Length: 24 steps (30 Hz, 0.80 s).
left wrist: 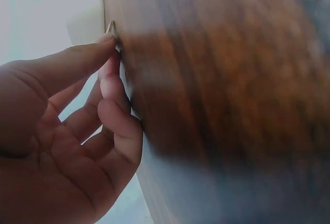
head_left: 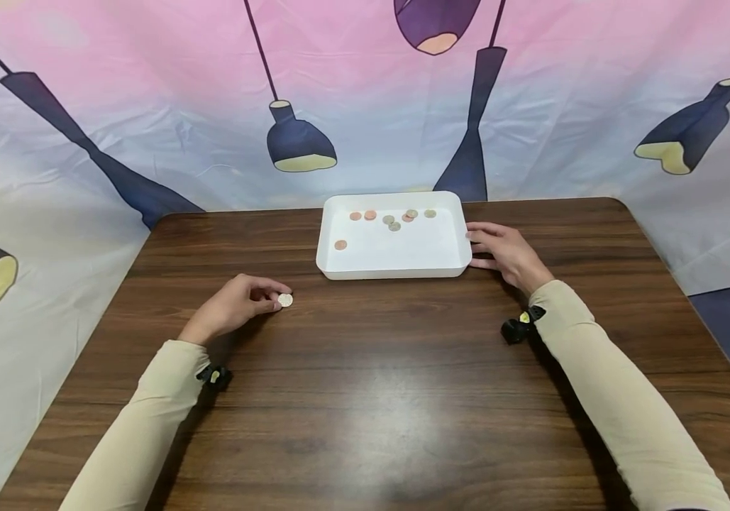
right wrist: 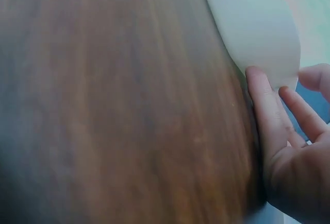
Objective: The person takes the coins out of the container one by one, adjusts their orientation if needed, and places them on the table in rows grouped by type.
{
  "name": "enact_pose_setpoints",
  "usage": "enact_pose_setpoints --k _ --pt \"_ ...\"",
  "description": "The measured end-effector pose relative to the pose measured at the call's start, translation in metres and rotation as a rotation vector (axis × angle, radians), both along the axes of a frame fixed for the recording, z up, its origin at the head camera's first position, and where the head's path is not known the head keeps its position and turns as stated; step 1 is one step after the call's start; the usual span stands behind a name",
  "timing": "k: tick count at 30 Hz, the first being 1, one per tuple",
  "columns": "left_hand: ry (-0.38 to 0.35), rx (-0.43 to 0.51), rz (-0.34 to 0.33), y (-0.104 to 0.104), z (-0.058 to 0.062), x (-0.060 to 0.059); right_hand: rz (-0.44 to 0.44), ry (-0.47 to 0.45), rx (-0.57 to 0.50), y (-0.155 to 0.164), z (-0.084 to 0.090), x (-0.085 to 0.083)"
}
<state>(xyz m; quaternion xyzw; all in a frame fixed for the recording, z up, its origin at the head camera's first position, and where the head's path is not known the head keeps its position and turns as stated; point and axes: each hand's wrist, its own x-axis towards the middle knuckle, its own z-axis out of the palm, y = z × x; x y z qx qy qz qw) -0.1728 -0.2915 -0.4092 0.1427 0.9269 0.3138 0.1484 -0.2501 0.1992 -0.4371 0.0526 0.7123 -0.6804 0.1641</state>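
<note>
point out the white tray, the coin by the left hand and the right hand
white tray (head_left: 396, 270), head view, on its bare front wall
coin (head_left: 284, 300), head view, on its flat face at the left hand's fingertips
right hand (head_left: 506, 253), head view, on the back of the hand beside the tray

Nothing readable is showing anywhere. The coins (head_left: 392, 219) lying in the white tray (head_left: 339, 266) are too small for any figures or lettering to come through, and the same is going for the coin (head_left: 284, 300) at the left hand (head_left: 233, 306). The backdrop (head_left: 147, 106) at 12 o'clock is carrying only lamp shapes, no words.
</note>
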Motion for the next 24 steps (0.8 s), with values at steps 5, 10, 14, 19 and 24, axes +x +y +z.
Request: enact_pose_setpoints --k 5,10,14,19,24 --pt "0.010 -0.028 0.004 0.0018 -0.0030 0.0004 0.001 0.009 -0.041 0.0030 -0.0012 -0.0041" --pt "0.013 -0.042 0.017 -0.0018 -0.0048 0.0004 -0.035 0.051 -0.061 0.0024 -0.0048 -0.0076" --pt "0.009 -0.036 0.011 -0.0017 -0.0040 -0.0015 -0.042 0.047 -0.056 0.0041 -0.0074 -0.0074" --pt "0.017 -0.027 0.004 0.0005 -0.0027 -0.0037 -0.033 0.047 -0.047 0.0054 -0.0071 -0.0062" --pt "0.016 -0.031 0.006 0.0025 -0.0007 -0.0054 -0.001 0.037 -0.074 0.0052 -0.0074 -0.0064"
